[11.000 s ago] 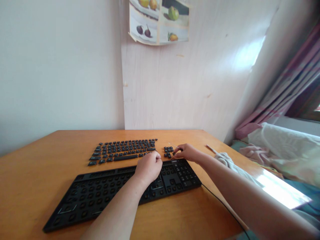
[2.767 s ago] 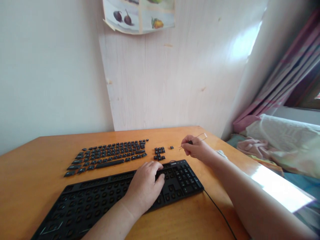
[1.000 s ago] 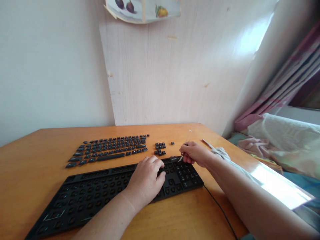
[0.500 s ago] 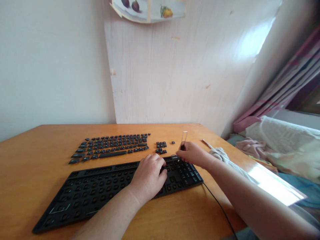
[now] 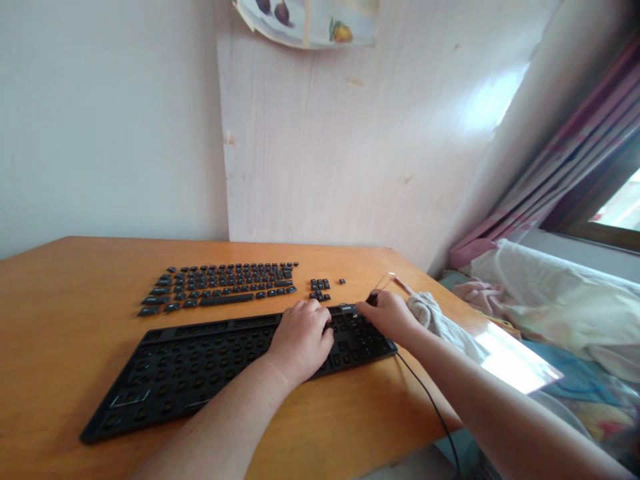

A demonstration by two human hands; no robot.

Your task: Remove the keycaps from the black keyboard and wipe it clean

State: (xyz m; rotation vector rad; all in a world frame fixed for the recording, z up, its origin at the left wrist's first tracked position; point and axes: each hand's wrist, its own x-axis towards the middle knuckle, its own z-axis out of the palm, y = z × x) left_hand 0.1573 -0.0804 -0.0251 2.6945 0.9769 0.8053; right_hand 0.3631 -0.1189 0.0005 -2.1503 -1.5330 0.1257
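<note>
Left hand (image 5: 301, 341), grip unclear, is resting on long black plastic keyboard (image 5: 215, 357); right hand (image 5: 393, 316) is pinching black-handled wire tool (image 5: 372, 299); black plastic keycaps (image 5: 240, 276) are lying detached, number-pad keys (image 5: 367, 340) remaining.

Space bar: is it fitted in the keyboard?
No, the space bar lies on the table with other loose keys, apart from the keyboard.

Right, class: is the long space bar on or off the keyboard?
Off: the space bar lies on the desk beyond the keyboard, in the near row of loose keycaps.
</note>
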